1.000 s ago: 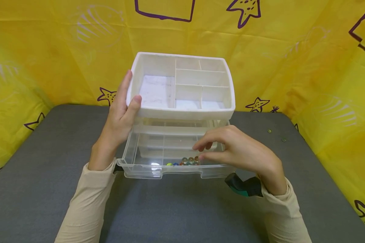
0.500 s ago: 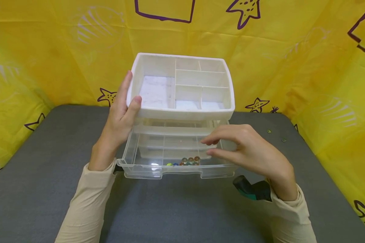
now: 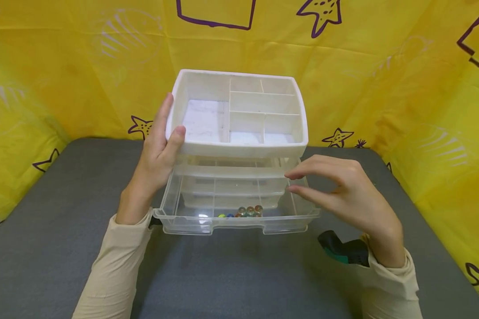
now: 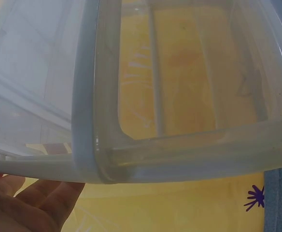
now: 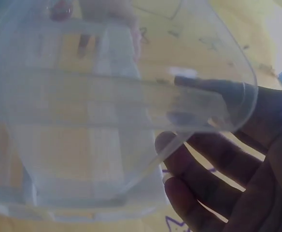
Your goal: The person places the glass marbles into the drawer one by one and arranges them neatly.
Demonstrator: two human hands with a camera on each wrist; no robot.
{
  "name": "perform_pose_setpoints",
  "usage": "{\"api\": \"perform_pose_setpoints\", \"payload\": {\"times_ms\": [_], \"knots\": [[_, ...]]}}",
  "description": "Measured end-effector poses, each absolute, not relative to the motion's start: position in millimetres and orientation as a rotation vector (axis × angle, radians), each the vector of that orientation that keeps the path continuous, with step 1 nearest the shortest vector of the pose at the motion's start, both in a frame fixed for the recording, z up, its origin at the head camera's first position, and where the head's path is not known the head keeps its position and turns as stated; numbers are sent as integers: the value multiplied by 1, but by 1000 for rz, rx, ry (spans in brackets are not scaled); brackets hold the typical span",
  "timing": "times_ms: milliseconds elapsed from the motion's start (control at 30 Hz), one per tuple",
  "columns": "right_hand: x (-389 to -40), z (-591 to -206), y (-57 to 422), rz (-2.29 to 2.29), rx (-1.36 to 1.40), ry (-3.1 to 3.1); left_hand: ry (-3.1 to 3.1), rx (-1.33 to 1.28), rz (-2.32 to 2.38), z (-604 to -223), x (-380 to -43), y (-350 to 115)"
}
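A white plastic drawer organizer (image 3: 199, 119) with a divided top tray stands at the middle. My left hand (image 3: 153, 155) grips its left side, thumb over the front rim. Below the tray, a clear drawer (image 3: 239, 225) is pulled out toward me. Several glass marbles (image 3: 250, 211) lie near its front wall, some brownish and clear, with a yellow one and a blue one beside them. My right hand (image 3: 343, 190) hovers at the drawer's right side, thumb and fingers apart with nothing between them. In the right wrist view its fingers (image 5: 184, 159) are loosely spread beside the clear plastic.
A grey cloth-covered table (image 3: 223, 283) lies under everything. Yellow patterned fabric (image 3: 239, 48) hangs behind and at both sides. A black and teal wrist strap piece (image 3: 343, 250) juts out under my right wrist.
My right hand has moved right and slightly up, away from the marbles to the drawer's right side. It now covers the small green buttons on the table. The left hand and organizer stay put.
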State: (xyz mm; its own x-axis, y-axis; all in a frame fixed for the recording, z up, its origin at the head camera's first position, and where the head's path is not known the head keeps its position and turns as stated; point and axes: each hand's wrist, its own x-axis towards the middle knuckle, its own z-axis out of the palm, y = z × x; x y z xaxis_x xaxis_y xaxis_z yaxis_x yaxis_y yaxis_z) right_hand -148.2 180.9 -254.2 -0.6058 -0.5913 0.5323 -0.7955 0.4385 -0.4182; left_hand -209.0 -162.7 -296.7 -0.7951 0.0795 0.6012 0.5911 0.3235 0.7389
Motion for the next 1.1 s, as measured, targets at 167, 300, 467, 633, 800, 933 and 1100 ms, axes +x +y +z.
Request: {"api": "perform_pose_setpoints", "payload": {"times_ms": [167,300,467,633,800,933,1100], "knots": [[-149,-257,188,945,1168,-2372,-2125,-602,-1491,-297,-209,-162],[-151,-258,194,923,1130,-2379,-2126,-599,-1487,-296,-209,-162],[-156,-260,199,887,1108,-2340,-2134,-585,-1464,-297,-209,-163],[-162,-264,207,872,1060,-2328,-2137,-585,-1470,-297,-209,-163],[-168,-267,214,857,985,-2346,-2137,-585,-1468,-297,-209,-163],[-171,-269,219,833,940,-2362,-2137,-582,-1476,-297,-208,-162],[-176,-272,226,790,896,-2393,-2140,-581,-1475,-297,-208,-162]]}}
